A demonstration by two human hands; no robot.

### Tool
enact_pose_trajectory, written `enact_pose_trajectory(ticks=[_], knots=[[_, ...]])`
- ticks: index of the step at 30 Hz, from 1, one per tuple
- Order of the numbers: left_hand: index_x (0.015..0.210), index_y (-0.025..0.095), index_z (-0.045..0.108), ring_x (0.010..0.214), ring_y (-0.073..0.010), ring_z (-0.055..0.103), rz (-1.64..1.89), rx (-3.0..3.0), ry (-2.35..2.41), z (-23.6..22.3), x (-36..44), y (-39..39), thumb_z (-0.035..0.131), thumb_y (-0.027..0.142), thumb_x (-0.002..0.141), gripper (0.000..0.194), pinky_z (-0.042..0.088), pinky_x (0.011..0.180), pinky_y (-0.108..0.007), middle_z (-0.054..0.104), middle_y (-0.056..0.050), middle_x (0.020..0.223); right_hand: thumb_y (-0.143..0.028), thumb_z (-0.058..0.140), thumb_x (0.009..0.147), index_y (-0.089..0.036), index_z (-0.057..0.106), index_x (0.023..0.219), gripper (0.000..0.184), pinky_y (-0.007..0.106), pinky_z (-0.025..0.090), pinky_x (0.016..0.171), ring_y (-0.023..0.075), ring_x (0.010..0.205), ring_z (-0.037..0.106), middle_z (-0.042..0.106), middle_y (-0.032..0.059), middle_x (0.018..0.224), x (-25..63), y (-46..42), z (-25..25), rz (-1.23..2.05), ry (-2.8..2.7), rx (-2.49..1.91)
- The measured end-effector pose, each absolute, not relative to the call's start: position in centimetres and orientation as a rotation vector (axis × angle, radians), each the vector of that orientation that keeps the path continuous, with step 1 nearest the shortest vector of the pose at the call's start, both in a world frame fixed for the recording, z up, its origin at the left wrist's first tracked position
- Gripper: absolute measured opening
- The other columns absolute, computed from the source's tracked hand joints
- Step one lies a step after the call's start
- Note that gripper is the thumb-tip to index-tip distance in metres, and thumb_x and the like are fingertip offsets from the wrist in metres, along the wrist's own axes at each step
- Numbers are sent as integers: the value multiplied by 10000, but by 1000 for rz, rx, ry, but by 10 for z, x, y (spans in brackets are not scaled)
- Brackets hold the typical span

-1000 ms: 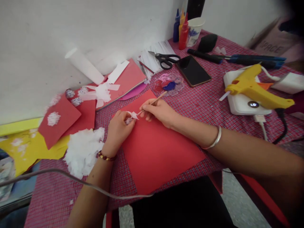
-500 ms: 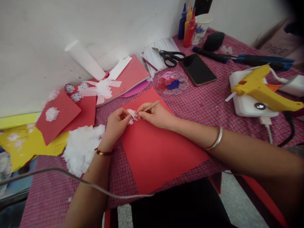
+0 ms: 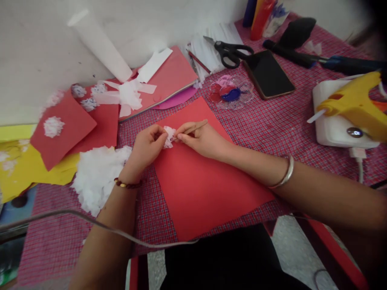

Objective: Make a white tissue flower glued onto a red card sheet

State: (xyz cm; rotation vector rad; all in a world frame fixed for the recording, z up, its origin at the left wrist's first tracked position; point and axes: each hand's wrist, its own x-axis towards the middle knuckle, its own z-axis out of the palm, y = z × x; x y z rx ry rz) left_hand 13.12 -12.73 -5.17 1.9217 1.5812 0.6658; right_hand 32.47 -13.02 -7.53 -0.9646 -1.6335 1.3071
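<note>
My left hand pinches a small white tissue piece at the top left edge of a red paper sheet. Facing it, my right hand grips a thin wooden stick whose tip touches the tissue. Both hands rest on the red sheet, which lies on a red checked tablecloth. A beaded bracelet is on the left wrist, a silver bangle on the right.
A heap of white tissue lies left of my hands. Red and yellow cards lie further left. Behind are a paint palette, scissors, a phone, paint bottles, a white tube. A yellow glue gun sits right. A cable crosses the front.
The view has tilted down and closer. The white tissue piece has been gathered tighter between my fingers, and the stick has swung lower against it.
</note>
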Motion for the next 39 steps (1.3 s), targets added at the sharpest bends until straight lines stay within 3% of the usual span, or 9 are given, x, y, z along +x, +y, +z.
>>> enact_pose_trajectory(ticks=[7,14,19,22,27,29,32,35,39], knots=[[753,199,582,597,-146,554,699,1907,1498,-57,128,-126,586,344,837,169,403,567,-289,608,-1,659,-129,566,868,-213,672,786,159,300,514,832,159,837,667,717,9,848,327,-130,-73,1339,-1624,-928],[692,197,582,566,-124,537,759,1798,1519,-59,135,-127,666,241,756,114,390,533,-268,598,15,626,-109,554,877,-213,639,712,212,299,547,815,151,795,686,713,14,782,336,-130,-65,1442,-1404,-959],[765,210,637,600,-123,583,1022,1284,1454,-44,116,-131,575,344,876,185,482,572,-282,642,-9,708,-124,541,897,-211,633,708,228,278,564,765,131,734,682,719,11,752,342,-133,-59,1476,-1326,-967],[852,236,681,649,-116,601,1252,1144,1441,-17,89,-149,669,297,838,64,490,568,-260,673,9,768,-129,545,890,-214,634,720,210,279,570,773,132,739,689,727,9,755,343,-134,-61,1511,-1370,-947],[852,275,699,489,-85,411,1435,1260,1743,16,45,-211,679,169,803,119,348,441,-230,476,63,542,-175,600,873,-233,667,745,156,334,570,830,168,784,701,739,24,792,343,-137,-65,1430,-1521,-918],[860,268,696,455,-87,363,1405,1283,1890,15,32,-239,645,217,842,74,308,429,-242,432,67,507,-229,630,875,-249,688,762,129,351,572,828,187,800,705,742,33,798,344,-137,-67,1357,-1568,-935],[834,243,692,506,-109,455,1167,1452,2130,1,17,-275,649,290,858,69,361,481,-270,537,41,568,-304,655,880,-258,710,802,106,365,577,809,204,799,716,747,45,805,345,-135,-70,1302,-1581,-955],[777,232,677,654,-160,582,846,1858,2158,-15,15,-299,650,265,834,72,456,587,-305,647,-7,719,-336,646,891,-259,720,831,123,366,576,815,199,795,723,749,37,809,346,-135,-73,1280,-1583,-966],[896,231,702,878,-226,648,623,2313,1957,-31,24,-300,573,232,907,130,531,784,-382,704,-66,937,-334,625,901,-256,718,848,133,363,575,817,186,784,718,750,25,801,347,-136,-77,1247,-1580,-973]])
